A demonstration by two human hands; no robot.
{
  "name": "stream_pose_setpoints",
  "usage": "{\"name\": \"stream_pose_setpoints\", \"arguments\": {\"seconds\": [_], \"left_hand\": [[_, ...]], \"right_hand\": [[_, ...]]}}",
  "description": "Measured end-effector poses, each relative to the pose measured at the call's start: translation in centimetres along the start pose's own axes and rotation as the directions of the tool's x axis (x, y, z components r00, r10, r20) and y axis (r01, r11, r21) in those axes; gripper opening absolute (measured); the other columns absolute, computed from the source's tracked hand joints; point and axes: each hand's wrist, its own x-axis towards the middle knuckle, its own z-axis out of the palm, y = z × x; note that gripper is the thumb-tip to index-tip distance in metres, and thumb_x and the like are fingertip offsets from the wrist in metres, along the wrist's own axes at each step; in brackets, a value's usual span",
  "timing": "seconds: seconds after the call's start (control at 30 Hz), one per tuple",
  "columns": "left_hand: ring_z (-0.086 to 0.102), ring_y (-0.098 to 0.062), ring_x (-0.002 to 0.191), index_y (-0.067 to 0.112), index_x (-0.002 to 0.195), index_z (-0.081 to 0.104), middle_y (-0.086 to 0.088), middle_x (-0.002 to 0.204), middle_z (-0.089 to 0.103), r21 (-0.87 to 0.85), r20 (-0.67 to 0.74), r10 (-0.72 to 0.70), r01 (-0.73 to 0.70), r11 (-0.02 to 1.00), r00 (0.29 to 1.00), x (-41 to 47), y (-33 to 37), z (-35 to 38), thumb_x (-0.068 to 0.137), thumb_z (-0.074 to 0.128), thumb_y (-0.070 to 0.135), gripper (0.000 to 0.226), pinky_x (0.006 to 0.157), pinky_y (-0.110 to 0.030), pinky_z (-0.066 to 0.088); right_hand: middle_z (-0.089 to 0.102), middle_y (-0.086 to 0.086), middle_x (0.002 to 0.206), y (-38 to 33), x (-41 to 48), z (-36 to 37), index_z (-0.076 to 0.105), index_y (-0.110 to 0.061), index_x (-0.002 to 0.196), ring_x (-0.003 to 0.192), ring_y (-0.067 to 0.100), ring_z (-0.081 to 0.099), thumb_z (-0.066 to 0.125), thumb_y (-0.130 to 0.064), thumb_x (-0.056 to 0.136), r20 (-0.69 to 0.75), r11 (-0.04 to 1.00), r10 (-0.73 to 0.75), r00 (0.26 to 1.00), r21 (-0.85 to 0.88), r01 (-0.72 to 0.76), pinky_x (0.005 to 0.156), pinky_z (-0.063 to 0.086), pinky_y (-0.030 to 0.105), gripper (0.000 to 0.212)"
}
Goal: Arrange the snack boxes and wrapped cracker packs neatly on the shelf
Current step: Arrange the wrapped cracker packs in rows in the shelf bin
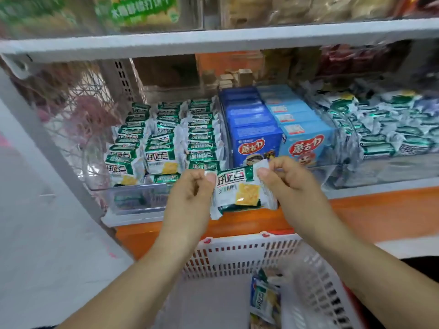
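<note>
Green cracker pack pinched between left hand, right hand (corners).

Left bin: filled by three rows of green packs, closed near by its clear front wall. Headroom is capped by the upper shelf board. Centre: blocked by blue boxes. Right bin: a bare floor strip is left near of the heaped packs. Near approach: taken up by a held pack, pinched by left hand and right hand.
</note>
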Motion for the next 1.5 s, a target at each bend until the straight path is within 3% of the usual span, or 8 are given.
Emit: {"name": "stream_pose_setpoints", "arguments": {"seconds": [0.13, 0.27, 0.37, 0.57, 0.9, 1.03, 1.2, 1.5], "left_hand": [[0.035, 0.001, 0.046, 0.020, 0.080, 0.046, 0.012, 0.052, 0.041, 0.112, 0.053, 0.137, -0.143, 0.983, 0.989, 0.0, 0.3, 0.7, 0.099, 0.044, 0.018, 0.019, 0.050, -0.009, 0.033], [0.055, -0.002, 0.072, 0.026, 0.076, 0.055, 0.001, 0.076, 0.061, -0.162, 0.181, -0.105, 0.135, 0.977, 0.978, 0.4, 0.2, 0.6, 0.097, 0.048, 0.025, 0.022, 0.078, -0.028, 0.048], [0.063, -0.002, 0.062, 0.016, 0.082, 0.054, 0.007, 0.068, 0.069, -0.317, 0.286, -0.216, 0.305, 0.898, 0.934, 0.1, 0.7, 0.5, 0.096, 0.047, 0.018, 0.015, 0.059, -0.018, 0.052], [0.047, -0.004, 0.047, 0.014, 0.085, 0.056, 0.008, 0.058, 0.056, -0.096, 0.256, -0.060, 0.088, 0.991, 0.965, 0.1, 0.8, -1.2, 0.093, 0.051, 0.025, 0.014, 0.051, -0.014, 0.042], [0.071, -0.017, 0.089, 0.025, 0.069, 0.070, 0.000, 0.089, 0.074, -0.155, 0.279, -0.054, 0.101, 0.983, 0.959, -0.4, 0.5, -2.1, 0.069, 0.063, 0.051, 0.027, 0.091, -0.035, 0.050], [0.060, 0.004, 0.070, 0.023, 0.073, 0.066, 0.015, 0.076, 0.066, -0.039, 0.202, -0.011, 0.019, 0.999, 0.979, -0.4, 0.5, -1.9, 0.066, 0.069, 0.043, 0.021, 0.077, -0.019, 0.047], [0.060, 0.017, 0.084, 0.040, 0.112, 0.054, 0.022, 0.101, 0.063, -0.063, 0.224, -0.063, 0.079, 0.995, 0.973, -0.3, 0.6, -1.7, 0.063, 0.067, 0.040, 0.050, 0.071, -0.010, 0.046], [0.068, -0.013, 0.079, 0.027, 0.099, 0.054, 0.003, 0.101, 0.068, -0.043, 0.304, 0.009, 0.005, 0.999, 0.953, -0.5, 0.1, -1.6, 0.077, 0.070, 0.009, 0.032, 0.071, -0.022, 0.052]], "right_hand": [[0.062, 0.005, 0.080, 0.7, 0.2, -0.4, 0.059, -0.026, 0.074, 0.077, 0.018, 0.056, 0.058, -0.036, 0.091, 0.045, 0.956, 0.172, 0.984, 0.232, -0.178, 0.068, 0.045, 0.031, 0.020], [0.065, 0.014, 0.092, 0.4, -0.2, -0.6, 0.057, -0.008, 0.090, 0.056, 0.008, 0.053, 0.059, -0.018, 0.084, 0.209, 0.652, 0.368, 0.906, 0.637, -0.412, 0.038, 0.037, 0.014, 0.012], [0.063, 0.025, 0.117, 0.4, -0.4, -0.6, 0.056, -0.002, 0.110, 0.050, 0.007, 0.055, 0.061, -0.016, 0.080, 0.290, 0.516, 0.396, 0.871, 0.714, -0.473, 0.036, 0.035, 0.013, 0.033], [0.060, 0.005, 0.056, 0.7, 0.0, -1.7, 0.055, -0.011, 0.089, 0.052, 0.014, 0.050, 0.055, -0.030, 0.093, 0.083, 0.983, 0.177, 0.981, 0.037, -0.181, 0.052, 0.042, 0.025, 0.019], [0.066, 0.005, 0.065, 0.1, -0.1, -1.7, 0.063, -0.017, 0.067, 0.057, 0.014, 0.061, 0.057, -0.037, 0.077, 0.161, 0.948, 0.090, 0.983, 0.289, -0.134, 0.066, 0.051, 0.028, 0.024], [0.058, 0.006, 0.059, 0.0, -0.2, -1.9, 0.060, -0.016, 0.066, 0.054, 0.006, 0.052, 0.069, -0.033, 0.068, 0.110, 0.996, 0.017, 0.994, 0.084, -0.027, 0.060, 0.042, 0.010, 0.019], [0.062, 0.015, 0.063, 0.2, -0.4, -2.3, 0.056, -0.024, 0.094, 0.059, 0.022, 0.056, 0.074, -0.030, 0.069, 0.127, 1.000, -0.014, 0.992, 0.015, 0.012, 0.066, 0.047, 0.024, 0.032], [0.070, 0.002, 0.085, 0.9, -0.4, -2.2, 0.064, -0.031, 0.094, 0.078, 0.024, 0.064, 0.062, -0.043, 0.076, 0.151, 0.999, -0.048, 0.987, -0.016, 0.052, 0.075, 0.050, 0.038, 0.022]]}}
